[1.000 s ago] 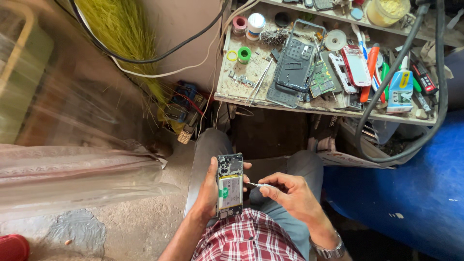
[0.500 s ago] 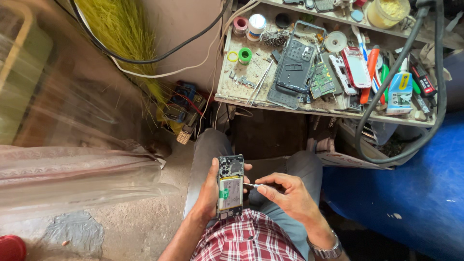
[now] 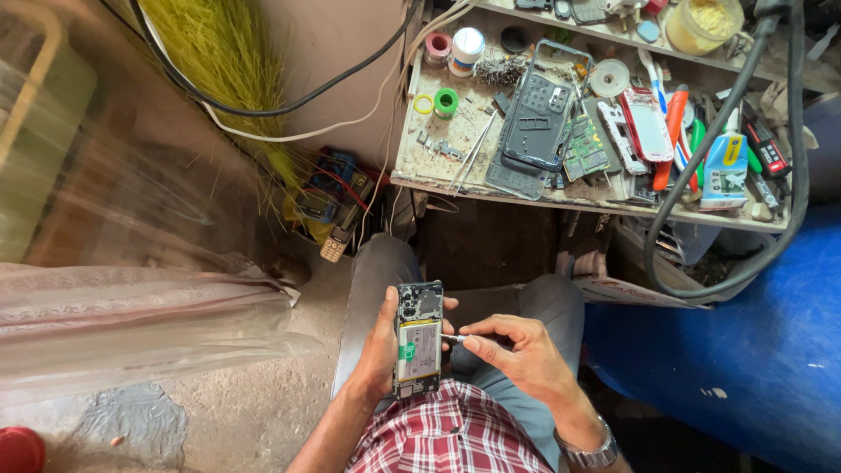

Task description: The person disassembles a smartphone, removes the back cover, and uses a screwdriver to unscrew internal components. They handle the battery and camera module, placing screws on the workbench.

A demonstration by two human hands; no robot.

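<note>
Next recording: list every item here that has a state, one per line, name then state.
phone: back cover off, battery and board exposed, held upright over the lap
left hand: gripping the phone
right hand: pinching a thin tool
thin tool: tip at the phone's right edge
phone back cover: detached, lying on the workbench
glass jar: open, no lid
</note>
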